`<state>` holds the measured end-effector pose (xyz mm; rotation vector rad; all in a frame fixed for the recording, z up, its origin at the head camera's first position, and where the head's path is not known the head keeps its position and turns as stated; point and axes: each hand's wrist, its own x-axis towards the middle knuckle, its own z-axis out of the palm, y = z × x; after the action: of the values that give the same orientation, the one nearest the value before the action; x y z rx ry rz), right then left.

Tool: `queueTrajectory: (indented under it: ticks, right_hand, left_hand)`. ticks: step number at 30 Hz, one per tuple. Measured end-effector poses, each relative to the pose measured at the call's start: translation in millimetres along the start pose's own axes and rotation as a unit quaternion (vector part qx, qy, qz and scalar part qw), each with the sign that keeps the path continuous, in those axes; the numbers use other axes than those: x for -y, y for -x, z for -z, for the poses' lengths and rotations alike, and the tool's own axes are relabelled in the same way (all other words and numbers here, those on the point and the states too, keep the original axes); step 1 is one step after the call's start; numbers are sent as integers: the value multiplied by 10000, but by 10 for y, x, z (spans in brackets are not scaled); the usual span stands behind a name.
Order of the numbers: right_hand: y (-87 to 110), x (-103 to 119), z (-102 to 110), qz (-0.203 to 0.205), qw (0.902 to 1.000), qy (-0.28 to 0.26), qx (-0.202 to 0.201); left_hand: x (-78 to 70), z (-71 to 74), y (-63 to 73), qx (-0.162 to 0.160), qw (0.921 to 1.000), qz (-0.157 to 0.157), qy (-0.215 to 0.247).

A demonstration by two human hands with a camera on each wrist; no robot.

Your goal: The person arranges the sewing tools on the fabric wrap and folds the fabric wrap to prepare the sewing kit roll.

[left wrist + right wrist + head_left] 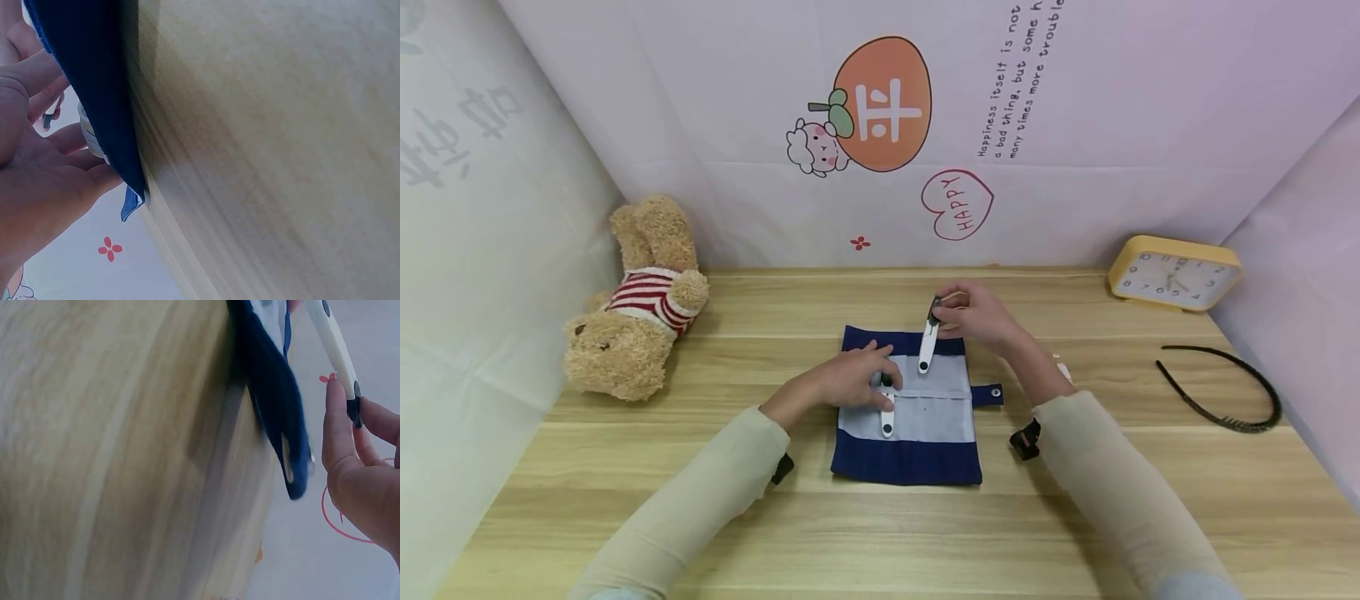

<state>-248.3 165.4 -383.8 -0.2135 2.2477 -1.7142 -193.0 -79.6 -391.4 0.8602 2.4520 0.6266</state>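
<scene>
A navy cloth pouch [906,461] lies unfolded on the table, its light grey lining facing up. My right hand [973,315] pinches a slim white tool [928,346] by its black end, holding it slanted over the pouch's upper part. In the right wrist view the thumb and fingertips meet at that black end. A second white tool [887,421], with a black dot at its lower end, lies on the lining at the left. My left hand [856,379] rests over its upper end with fingers spread and bent; whether they grip it is hidden.
A snap strap [987,395] sticks out from the pouch's right side. The teddy bear [632,304] lies far left; a yellow clock [1176,273] stands back right, and a black headband [1247,423] lies in front of it. A small white item [1062,367] is partly behind the right forearm.
</scene>
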Motion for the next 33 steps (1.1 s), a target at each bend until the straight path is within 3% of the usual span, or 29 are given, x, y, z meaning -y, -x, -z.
queueTrajectory:
  ticks: [9,23,33]
  right_hand:
    - [-21,-1,-111,-144,9999,-46,51]
    - [-43,6,-265,-433,9977,-33,512]
    - [-36,-18,-272,-616,9940,329,840]
  left_hand:
    - [5,-1,-5,47,10000,-2,-20]
    - [4,2,-5,42,10000,-42,-71]
    - [13,1,-10,33,10000,-74,-46]
